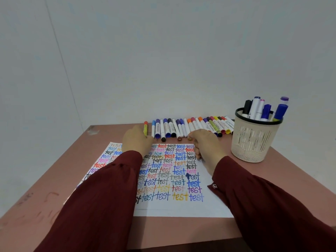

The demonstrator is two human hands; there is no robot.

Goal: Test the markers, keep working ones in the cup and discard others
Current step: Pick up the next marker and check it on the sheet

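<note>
A row of capped markers (183,127) lies along the far edge of the table. One yellow-green marker with an orange cap (145,128) lies apart at the row's left end. My left hand (137,141) pinches its near end. My right hand (206,145) rests with curled fingers at the near ends of the row's middle markers, beside a brown-ended marker (190,138); whether it holds one is hidden. A beige mesh cup (254,140) at the right holds several markers. The test paper (174,177), filled with coloured "test" words, lies under both forearms.
The pinkish table (54,188) stands in a corner against white walls. A second written sheet (106,155) sticks out from under the left forearm. The table's front edge runs close below the paper.
</note>
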